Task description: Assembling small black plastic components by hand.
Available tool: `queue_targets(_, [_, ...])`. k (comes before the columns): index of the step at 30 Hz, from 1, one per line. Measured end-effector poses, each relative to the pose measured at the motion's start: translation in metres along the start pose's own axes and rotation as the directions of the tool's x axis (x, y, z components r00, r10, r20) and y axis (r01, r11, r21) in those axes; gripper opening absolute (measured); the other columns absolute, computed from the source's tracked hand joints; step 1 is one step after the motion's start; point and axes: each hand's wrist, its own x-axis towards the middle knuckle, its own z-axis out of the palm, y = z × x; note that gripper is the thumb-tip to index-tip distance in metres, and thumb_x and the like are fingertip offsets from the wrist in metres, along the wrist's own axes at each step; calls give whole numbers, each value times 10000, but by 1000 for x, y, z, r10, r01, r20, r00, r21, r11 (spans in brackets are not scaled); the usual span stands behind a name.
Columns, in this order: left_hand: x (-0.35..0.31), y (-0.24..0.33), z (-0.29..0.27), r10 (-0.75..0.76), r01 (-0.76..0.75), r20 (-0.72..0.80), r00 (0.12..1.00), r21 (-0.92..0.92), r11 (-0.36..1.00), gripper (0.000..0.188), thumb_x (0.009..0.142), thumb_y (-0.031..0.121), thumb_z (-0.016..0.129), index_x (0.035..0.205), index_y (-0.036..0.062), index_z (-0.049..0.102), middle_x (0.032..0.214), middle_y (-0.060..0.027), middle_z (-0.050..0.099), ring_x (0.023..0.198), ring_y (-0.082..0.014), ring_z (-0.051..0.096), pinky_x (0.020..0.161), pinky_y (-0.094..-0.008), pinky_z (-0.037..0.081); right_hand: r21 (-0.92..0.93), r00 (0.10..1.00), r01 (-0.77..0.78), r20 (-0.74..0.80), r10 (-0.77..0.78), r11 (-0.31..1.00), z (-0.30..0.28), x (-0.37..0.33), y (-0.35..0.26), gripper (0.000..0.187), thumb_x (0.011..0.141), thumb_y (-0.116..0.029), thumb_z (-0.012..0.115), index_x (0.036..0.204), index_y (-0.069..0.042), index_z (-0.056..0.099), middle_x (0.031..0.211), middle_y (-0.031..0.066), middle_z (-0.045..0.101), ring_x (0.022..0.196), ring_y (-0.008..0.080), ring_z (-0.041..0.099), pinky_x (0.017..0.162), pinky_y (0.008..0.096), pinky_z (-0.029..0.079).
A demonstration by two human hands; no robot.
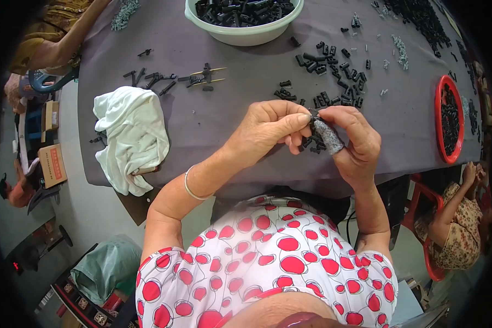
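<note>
My left hand (270, 127) is closed, its thumb and index finger pinching a small black plastic part (313, 117). From the other side my right hand (361, 143) pinches at the same part, its fingers closed around it. A speckled grey finger sleeve (328, 136) covers the right thumb. The part is mostly hidden by the fingertips. Just beyond the hands lies a loose spread of short black plastic tubes (339, 76). Several small black pieces (315, 143) lie under and between the hands on the grey tablecloth (224, 131).
A white tub (246, 37) of black parts stands at the far edge. A red basket (439, 123) of small black pieces sits right. At left lie a white cloth (131, 131) and black assemblies (158, 82). Other people (54, 41) (459, 224) sit at both sides.
</note>
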Motion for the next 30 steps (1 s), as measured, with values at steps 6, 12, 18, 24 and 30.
queue_targets(6, [-2, 6, 4, -59, 58, 18, 998, 51, 997, 263, 932, 186, 639, 1041, -53, 636, 842, -90, 668, 682, -92, 620, 606, -219, 535, 10, 999, 0, 36, 0, 1000, -7, -5, 2, 319, 687, 123, 622, 985, 17, 659, 901, 135, 673, 823, 260, 665, 730, 320, 533])
queue_targets(12, [-4, 11, 5, -111, 100, 76, 991, 131, 986, 255, 927, 170, 644, 1036, -60, 633, 848, -114, 680, 701, -108, 635, 605, -219, 535, 67, 998, -29, 55, 25, 997, -11, -11, 5, 328, 677, 123, 620, 984, 14, 663, 903, 134, 680, 834, 265, 669, 737, 322, 533])
queue_targets(18, [-8, 5, 9, -12, -6, 59, 998, 302, 953, 202, 938, 135, 617, 1014, -47, 658, 818, -59, 671, 679, -78, 605, 604, -215, 528, 85, 996, -22, 87, 14, 996, -11, -18, 4, 355, 658, 135, 625, 987, 11, 677, 892, 140, 688, 811, 258, 677, 710, 310, 538])
queue_targets(24, [-11, 0, 8, 8, -28, 70, 998, 283, 959, 196, 936, 119, 621, 1029, -49, 658, 814, -58, 669, 649, -76, 592, 601, -220, 513, 146, 999, -25, -17, 27, 989, 1, -27, 3, 374, 652, 147, 642, 997, 9, 686, 904, 140, 689, 812, 246, 677, 698, 295, 537])
queue_targets(30, [-11, 3, 10, 10, -35, 85, 996, 297, 954, 205, 939, 115, 613, 1045, -57, 647, 815, -54, 661, 663, -69, 588, 598, -214, 516, 159, 1000, 13, 11, -15, 987, -3, -26, 1, 404, 656, 141, 647, 1036, 6, 681, 923, 145, 687, 815, 241, 674, 690, 291, 535])
